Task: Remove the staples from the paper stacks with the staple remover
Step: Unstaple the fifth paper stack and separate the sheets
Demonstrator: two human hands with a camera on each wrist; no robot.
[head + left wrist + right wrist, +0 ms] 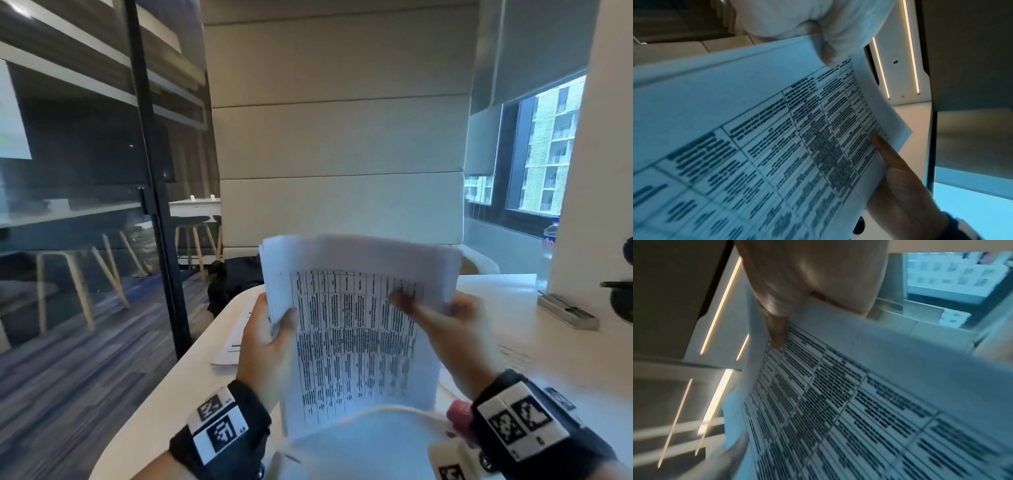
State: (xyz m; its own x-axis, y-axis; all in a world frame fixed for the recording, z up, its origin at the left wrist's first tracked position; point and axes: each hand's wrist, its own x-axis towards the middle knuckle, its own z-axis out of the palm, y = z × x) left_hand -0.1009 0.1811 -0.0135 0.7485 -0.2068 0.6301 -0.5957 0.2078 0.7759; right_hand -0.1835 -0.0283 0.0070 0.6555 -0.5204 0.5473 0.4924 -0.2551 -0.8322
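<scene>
I hold a paper stack point(356, 329) upright over the white table point(161, 394); its front sheet carries a printed table. My left hand point(274, 329) grips its left edge, thumb in front and fingers behind. My right hand point(428, 308) pinches the right edge, its thumb lying across the print. The left wrist view shows the paper stack point(756, 129) close up, with my right hand point(900, 178) on its far edge. In the right wrist view my right hand point(777, 331) presses its thumb on the paper stack point(859, 402). No staple shows. A pink-red object point(459, 416), too blurred to identify, lies by my right wrist.
More sheets lie on the table at the left point(233, 342) and right point(513, 356). A grey metal bar-shaped object point(565, 310) sits at the far right by the wall. A black bag point(233, 281) rests beyond the table, and a padded seat back point(342, 154) rises behind.
</scene>
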